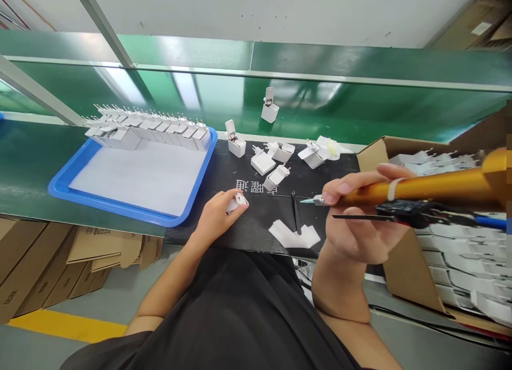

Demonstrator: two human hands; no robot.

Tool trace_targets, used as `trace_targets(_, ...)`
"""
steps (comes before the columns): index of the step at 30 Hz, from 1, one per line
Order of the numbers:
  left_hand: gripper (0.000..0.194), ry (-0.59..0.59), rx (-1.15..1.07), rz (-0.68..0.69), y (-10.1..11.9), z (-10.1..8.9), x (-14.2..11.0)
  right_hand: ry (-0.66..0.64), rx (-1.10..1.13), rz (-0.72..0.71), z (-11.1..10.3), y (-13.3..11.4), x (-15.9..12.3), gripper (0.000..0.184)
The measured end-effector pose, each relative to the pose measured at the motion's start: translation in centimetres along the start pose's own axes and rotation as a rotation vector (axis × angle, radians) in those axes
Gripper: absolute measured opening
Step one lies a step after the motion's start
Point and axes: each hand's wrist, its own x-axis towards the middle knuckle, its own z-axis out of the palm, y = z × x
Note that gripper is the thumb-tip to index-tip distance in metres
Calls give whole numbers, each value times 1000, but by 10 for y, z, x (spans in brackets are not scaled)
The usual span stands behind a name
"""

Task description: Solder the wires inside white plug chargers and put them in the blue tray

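As hand holds one charger, one tray

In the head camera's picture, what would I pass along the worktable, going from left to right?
Blue tray → left hand, with the white plug at its fingertips → black tweezers → right hand → open cardboard box.

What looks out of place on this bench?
One white, boxy plug adapter looks stray: it stands alone on the glossy green surface, flap raised, behind the white adapters grouped on the black mat.
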Motion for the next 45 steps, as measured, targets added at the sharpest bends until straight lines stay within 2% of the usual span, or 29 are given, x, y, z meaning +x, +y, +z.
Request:
trace_targets(4,28,102,43,9,-1,16,-4,-17,41,8,-1,-1,-1,45)
trace_targets(7,29,129,122,0,-1,24,-6,-19,40,-2,-3,-1,-1,45)
trace_targets(13,39,29,412,-21,3,23,-5,-15,17,4,-6,2,-1,45)
trace_targets(15,44,-17,458,-16,4,20,-4,-18,26,6,-6,2,-1,46)
trace_targets(19,66,-93,522,7,6,15,-3,-26,28,4,-7,1,-2,45)
trace_targets(22,74,-132,539,27,6,14,-2,-36,19,2,-7,1,-2,45)
trace_targets(24,72,-154,569,27,6,14,-2,-41,30,3,-7,0,-2,45)
trace_targets(27,58,-190,596,30,6,16,0,-42,54,7,-6,0,-3,43)
trace_targets(31,51,-224,543,36,6,13,1,-51,73,4,-5,0,-4,43)
trace_targets(36,73,-217,293,70,5,7,2,-60,54,15,-8,-1,-4,43)
trace_targets(40,63,-220,90,0,2,7,3,-60,66,22,-10,-1,-4,43)
trace_targets(45,67,-293,-89,-77,2,6,4,-48,48,34,-11,-1,-4,43)
